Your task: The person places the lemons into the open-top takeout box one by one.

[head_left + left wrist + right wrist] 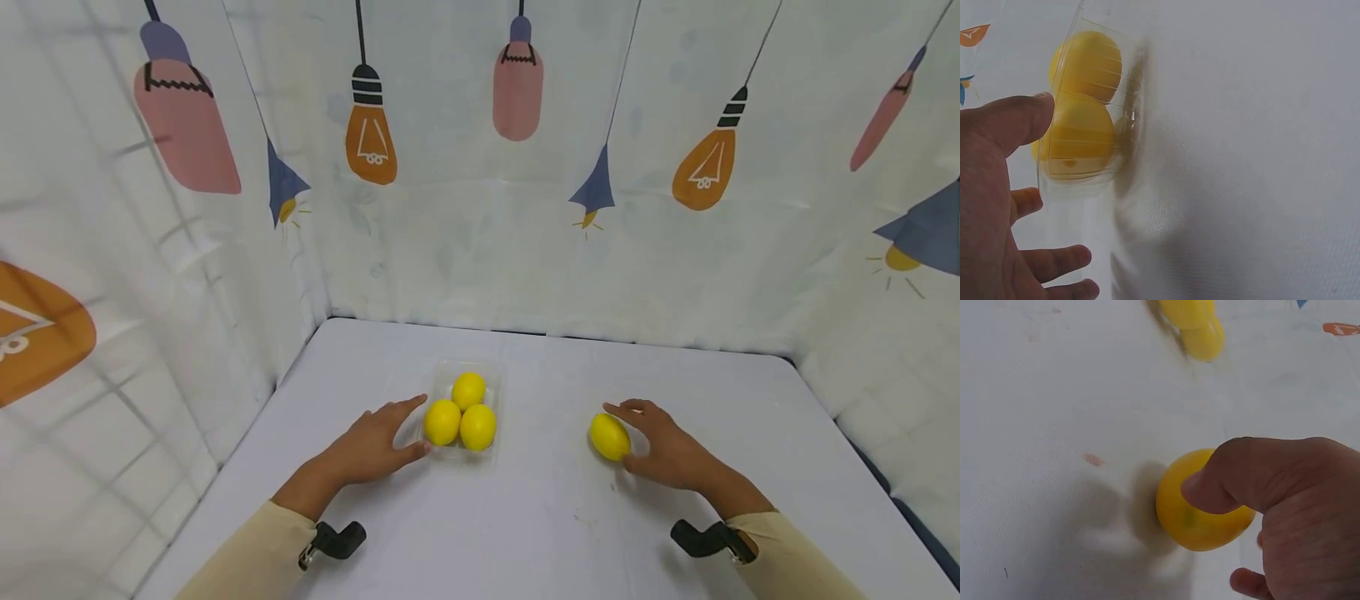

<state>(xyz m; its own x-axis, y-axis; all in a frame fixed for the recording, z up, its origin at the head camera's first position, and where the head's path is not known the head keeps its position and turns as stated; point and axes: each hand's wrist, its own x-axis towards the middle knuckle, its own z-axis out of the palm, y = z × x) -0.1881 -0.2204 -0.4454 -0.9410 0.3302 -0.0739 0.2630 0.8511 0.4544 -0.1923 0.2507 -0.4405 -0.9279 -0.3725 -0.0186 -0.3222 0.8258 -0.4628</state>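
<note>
On the left of the table, a clear plastic tray [489,457] holds three yellow lemons [468,390], two of them visible through its side in the left wrist view. Beside the tray's left edge is my left hand [375,442], its thumb and fingers spread. In the left wrist view the thumb [1029,119] overlaps the tray's rim; contact is hard to judge. A single lemon [609,437] lies on the table further right. My right hand [667,450] holds it between curled fingers and thumb [1210,490]; the wrist view hides most of the fingers.
A white-covered table [540,533] carries everything. White cloth printed with hanging lamps [517,92] encloses its back and sides. Small reddish marks [1094,460] show on the cover near the single lemon. Both wrists bear black camera mounts [337,540].
</note>
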